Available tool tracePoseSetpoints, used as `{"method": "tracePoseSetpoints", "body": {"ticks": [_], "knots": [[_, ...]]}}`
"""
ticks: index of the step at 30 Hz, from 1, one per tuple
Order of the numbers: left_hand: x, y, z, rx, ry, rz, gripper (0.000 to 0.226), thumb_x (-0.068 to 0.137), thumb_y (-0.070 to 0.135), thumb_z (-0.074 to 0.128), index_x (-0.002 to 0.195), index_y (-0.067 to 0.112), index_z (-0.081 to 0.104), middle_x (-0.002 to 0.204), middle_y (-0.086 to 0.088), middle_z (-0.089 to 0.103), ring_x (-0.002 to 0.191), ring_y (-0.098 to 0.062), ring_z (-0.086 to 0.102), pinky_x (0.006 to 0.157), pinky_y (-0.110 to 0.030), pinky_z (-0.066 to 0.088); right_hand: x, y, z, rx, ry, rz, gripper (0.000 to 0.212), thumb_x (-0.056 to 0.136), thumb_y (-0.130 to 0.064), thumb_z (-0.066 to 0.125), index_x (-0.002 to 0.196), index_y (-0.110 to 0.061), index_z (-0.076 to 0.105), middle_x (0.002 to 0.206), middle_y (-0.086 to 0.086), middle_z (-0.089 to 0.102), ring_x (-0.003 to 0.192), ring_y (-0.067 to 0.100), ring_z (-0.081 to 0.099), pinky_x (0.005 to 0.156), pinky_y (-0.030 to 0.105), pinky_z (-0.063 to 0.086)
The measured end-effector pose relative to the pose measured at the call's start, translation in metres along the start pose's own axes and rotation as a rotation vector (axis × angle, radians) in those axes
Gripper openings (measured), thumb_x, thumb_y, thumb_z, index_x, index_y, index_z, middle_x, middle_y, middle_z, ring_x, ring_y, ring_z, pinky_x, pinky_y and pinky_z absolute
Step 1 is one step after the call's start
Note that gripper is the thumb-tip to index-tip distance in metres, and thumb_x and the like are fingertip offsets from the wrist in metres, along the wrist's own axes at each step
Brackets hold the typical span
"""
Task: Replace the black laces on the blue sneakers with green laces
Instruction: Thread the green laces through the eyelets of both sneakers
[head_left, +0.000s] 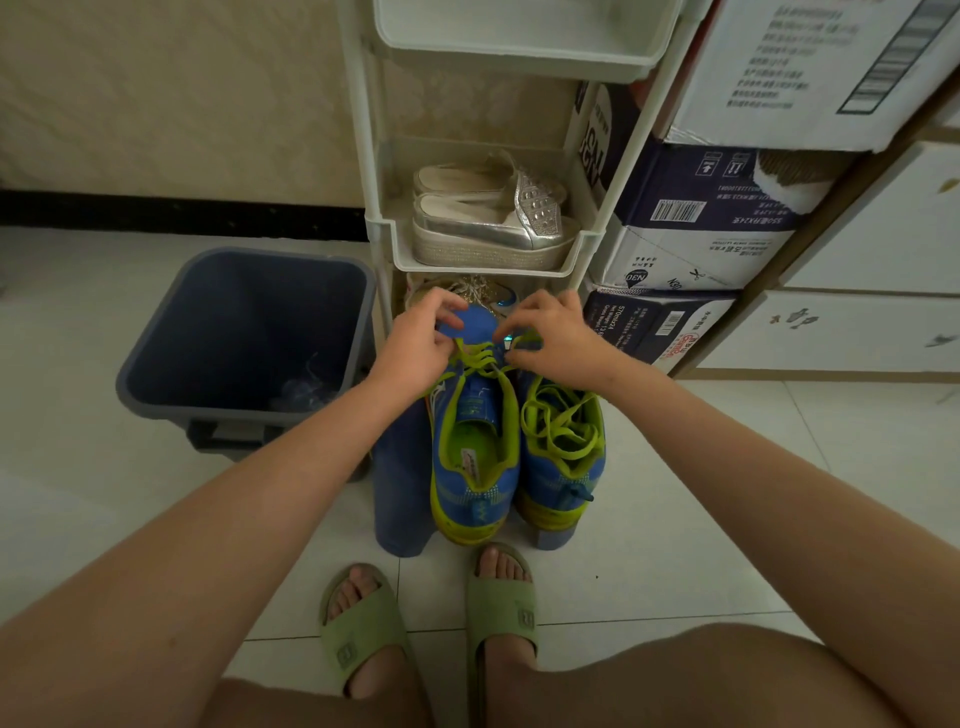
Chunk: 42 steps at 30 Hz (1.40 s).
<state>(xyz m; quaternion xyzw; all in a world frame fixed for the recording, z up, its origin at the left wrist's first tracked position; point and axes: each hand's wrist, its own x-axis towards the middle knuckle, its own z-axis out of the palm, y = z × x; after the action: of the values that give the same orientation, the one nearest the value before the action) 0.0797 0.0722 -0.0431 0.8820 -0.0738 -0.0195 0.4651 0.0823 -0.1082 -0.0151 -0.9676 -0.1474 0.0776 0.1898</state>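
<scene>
Two blue sneakers with lime-green trim stand side by side on a blue stool (400, 493), heels toward me. The left sneaker (472, 462) has a green lace (480, 358) crossing its eyelets near the toe. My left hand (421, 343) pinches the sneaker's blue tongue and the lace at the left side. My right hand (558, 338) pinches the green lace at the right side. The right sneaker (563, 457) carries a loose green lace (558, 421) piled over its opening. No black lace is visible.
A grey-blue waste bin (244, 338) stands left of the stool. A white shoe rack (488, 244) with silver platform shoes (493, 218) is directly behind the sneakers. Stacked cardboard boxes (701, 218) are at the right. My feet in green slippers (363, 634) rest on white tiles.
</scene>
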Motion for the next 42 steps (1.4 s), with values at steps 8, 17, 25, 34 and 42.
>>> {"method": "tracePoseSetpoints", "body": {"ticks": [8,17,25,34,42], "knots": [[-0.001,-0.003,-0.014,-0.062,-0.12,-0.126,0.017,0.081,0.011,0.072,0.094,0.013,0.061,0.084,-0.001,0.067,0.086,-0.014,0.065,0.083,-0.028,0.049,0.002,0.002,0.011,-0.131,-0.099,0.032,0.013,0.088,-0.031,0.063,0.092,-0.022,0.072,0.124,0.005,0.051,0.119,0.031,0.032,0.097,0.033,0.025],[0.003,-0.008,-0.011,0.094,-0.233,-0.139,0.02,0.091,0.032,0.06,0.103,0.021,0.07,0.107,0.003,0.07,0.106,-0.013,0.06,0.101,-0.041,0.042,-0.007,0.009,-0.032,-0.093,-0.221,0.192,0.026,0.094,-0.021,0.053,0.11,-0.007,0.068,0.106,0.009,0.052,0.124,0.025,0.032,0.107,0.034,0.016],[0.002,-0.002,-0.009,0.07,-0.135,-0.217,0.023,0.096,0.015,0.052,0.11,0.006,0.068,0.117,-0.008,0.065,0.112,-0.02,0.057,0.09,-0.026,0.039,-0.004,0.015,-0.02,-0.016,-0.078,0.136,0.021,0.092,-0.024,0.056,0.108,-0.025,0.069,0.133,0.01,0.042,0.131,0.03,0.022,0.11,0.033,0.007],[-0.002,-0.007,-0.011,0.046,-0.224,-0.259,0.024,0.085,-0.004,0.062,0.107,0.004,0.066,0.107,-0.017,0.068,0.098,-0.024,0.063,0.081,-0.028,0.048,0.003,0.0,0.01,-0.16,-0.178,0.073,0.033,0.096,-0.04,0.049,0.106,-0.016,0.07,0.106,0.002,0.056,0.12,0.027,0.034,0.101,0.035,0.018],[-0.003,-0.005,-0.006,0.123,-0.16,-0.19,0.021,0.087,0.007,0.064,0.107,0.01,0.068,0.108,-0.006,0.068,0.103,-0.017,0.062,0.087,-0.024,0.045,0.0,0.01,-0.017,-0.135,-0.116,0.096,0.018,0.084,-0.032,0.068,0.094,-0.018,0.074,0.085,-0.007,0.054,0.117,0.024,0.034,0.101,0.03,0.018]]}}
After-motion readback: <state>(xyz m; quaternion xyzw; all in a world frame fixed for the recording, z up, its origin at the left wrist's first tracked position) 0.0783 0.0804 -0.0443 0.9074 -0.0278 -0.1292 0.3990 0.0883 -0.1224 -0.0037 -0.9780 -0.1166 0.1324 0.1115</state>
